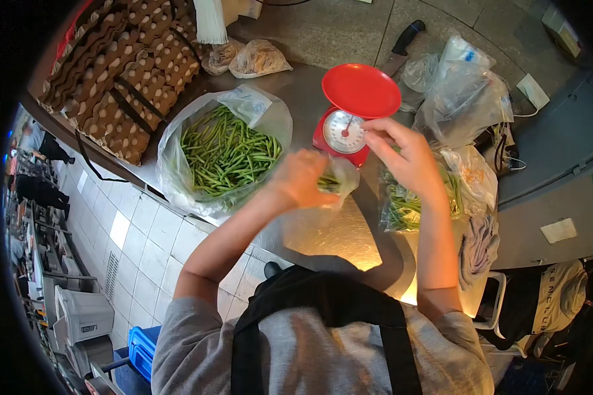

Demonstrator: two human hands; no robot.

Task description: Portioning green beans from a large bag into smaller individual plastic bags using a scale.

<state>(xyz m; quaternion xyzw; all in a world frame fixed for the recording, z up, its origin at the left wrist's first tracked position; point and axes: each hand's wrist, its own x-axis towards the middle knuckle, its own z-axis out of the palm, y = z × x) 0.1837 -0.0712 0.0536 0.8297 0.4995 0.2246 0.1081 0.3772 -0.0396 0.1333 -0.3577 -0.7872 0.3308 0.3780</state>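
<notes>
My left hand [304, 180], blurred, is curled around a small clear plastic bag [343, 180] with green beans inside, just in front of the scale. My right hand [405, 155] is raised beside the dial of a red kitchen scale [346, 133], its thumb and fingertips close together; whether anything thin is between them cannot be made out. The scale's round red pan [360, 90] holds nothing. Left of it, a large open plastic bag [170, 170] is full of loose green beans [230, 153]. Bagged green vegetables [400, 212] lie under my right forearm, partly hidden.
Strapped egg trays [123, 74] are stacked at the far left. Two filled plastic bags [259, 58] lie behind the beans. A black-handled knife [407, 38] lies near plastic bags [459, 98] at the back right. A crumpled cloth [478, 247] is on the metal table's [321, 232] right edge.
</notes>
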